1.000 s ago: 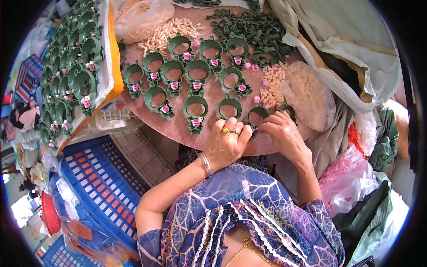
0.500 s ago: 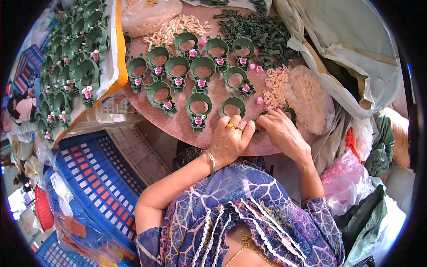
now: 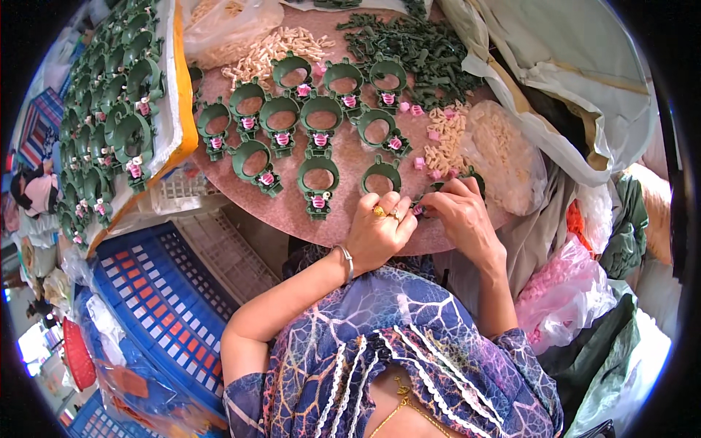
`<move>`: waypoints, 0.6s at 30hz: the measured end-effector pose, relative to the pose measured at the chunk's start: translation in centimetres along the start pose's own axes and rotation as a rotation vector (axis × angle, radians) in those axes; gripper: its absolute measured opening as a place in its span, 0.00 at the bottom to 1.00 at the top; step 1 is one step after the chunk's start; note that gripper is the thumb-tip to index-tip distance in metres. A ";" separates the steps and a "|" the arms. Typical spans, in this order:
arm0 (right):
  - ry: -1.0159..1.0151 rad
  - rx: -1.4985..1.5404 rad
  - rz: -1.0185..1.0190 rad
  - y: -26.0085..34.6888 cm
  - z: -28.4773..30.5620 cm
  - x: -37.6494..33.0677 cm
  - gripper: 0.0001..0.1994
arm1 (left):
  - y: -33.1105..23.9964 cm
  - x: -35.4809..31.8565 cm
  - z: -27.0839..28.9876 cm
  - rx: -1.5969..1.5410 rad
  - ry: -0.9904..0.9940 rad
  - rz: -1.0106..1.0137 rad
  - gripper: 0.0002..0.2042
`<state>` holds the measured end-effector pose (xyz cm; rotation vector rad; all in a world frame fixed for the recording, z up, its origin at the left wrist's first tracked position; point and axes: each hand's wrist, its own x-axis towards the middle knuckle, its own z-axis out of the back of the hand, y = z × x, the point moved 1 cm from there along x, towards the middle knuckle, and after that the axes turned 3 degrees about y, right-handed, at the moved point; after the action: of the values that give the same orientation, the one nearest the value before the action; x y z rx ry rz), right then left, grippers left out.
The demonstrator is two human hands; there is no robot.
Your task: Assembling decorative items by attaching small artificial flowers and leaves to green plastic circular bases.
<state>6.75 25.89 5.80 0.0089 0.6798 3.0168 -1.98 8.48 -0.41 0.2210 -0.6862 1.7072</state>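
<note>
My left hand, with rings and a bangle, is closed, its fingertips over the lower end of a green plastic ring-shaped piece. A small green and pink plastic piece shows between my two hands, at the left fingertips. My right hand is pinched beside it; anything small in those fingers is hidden. Behind my right hand, part of another green piece shows. Several green ring-shaped figures with pink striped fronts lie in rows on the pink round table.
Cream pieces and pink bits lie beyond my right hand, next to a clear bag. Dark green parts and more cream pieces are heaped farther back. A yellow-edged tray of figures and a blue basket stand left.
The view has shifted slightly, moving the table's things left in the picture. My right hand has lifted its knuckles and turned a little; a pink part now shows between the hands.
</note>
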 end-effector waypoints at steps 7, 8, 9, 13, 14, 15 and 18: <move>0.032 -0.089 0.180 -0.2 1.2 1.0 0.10 | 0.1 0.0 0.6 -0.002 -0.074 0.005 0.05; 0.036 -0.065 0.124 -0.3 1.1 1.0 0.10 | 0.1 -0.2 0.5 0.000 -0.073 0.007 0.05; 0.015 -0.031 0.119 -0.4 1.3 0.7 0.11 | 0.0 -0.5 0.4 -0.015 -0.046 0.044 0.07; -0.108 -0.023 -0.036 -0.6 1.1 -0.7 0.09 | 0.1 -0.2 0.4 -0.039 -0.063 0.140 0.11; -0.109 -0.022 -0.039 -0.3 0.9 -0.8 0.09 | 0.1 -0.2 0.5 -0.039 -0.066 0.145 0.11; -0.131 0.031 -0.008 -0.1 0.4 -0.8 0.08 | 0.1 -0.2 0.5 -0.040 -0.062 0.142 0.11; -0.181 0.065 0.057 0.6 -1.0 -0.6 0.09 | 0.2 -0.3 0.4 -0.009 -0.063 0.134 0.04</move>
<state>7.28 24.95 5.17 0.3050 0.7712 2.9959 -2.16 7.95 -0.31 0.2276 -0.7696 1.8306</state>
